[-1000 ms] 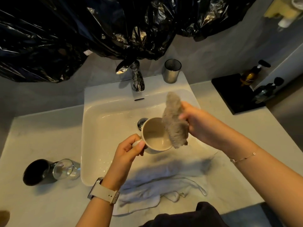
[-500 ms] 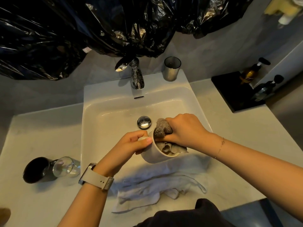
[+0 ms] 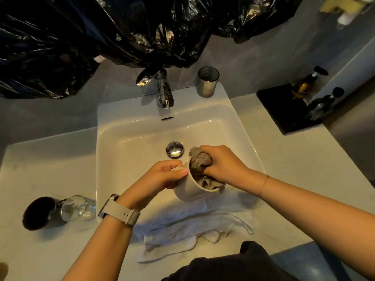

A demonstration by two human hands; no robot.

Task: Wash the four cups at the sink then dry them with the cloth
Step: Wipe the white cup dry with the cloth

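Over the white sink (image 3: 113, 151) my left hand (image 3: 162, 177) grips the handle side of a cream mug (image 3: 188, 189), tilted towards me. My right hand (image 3: 225, 165) presses a grey cloth (image 3: 199, 161) down into the mug's mouth; part of the cloth fills the inside. On the counter to the left lie a dark cup (image 3: 38, 212) and a clear glass (image 3: 78, 207), both on their sides. A metal tumbler (image 3: 208, 82) stands upright on the sink's back right corner.
A chrome tap (image 3: 162, 90) rises at the back, the drain plug (image 3: 175, 149) below it. A white towel (image 3: 194, 230) lies crumpled over the sink's front edge. Black plastic sheeting (image 3: 101, 33) hangs overhead. A black tray (image 3: 284, 106) with bottles (image 3: 304, 84) sits far right.
My right hand brought the grey cloth down from beside the mug and pushed it inside. My left hand turned the mug a little and lowered it toward the front of the sink.
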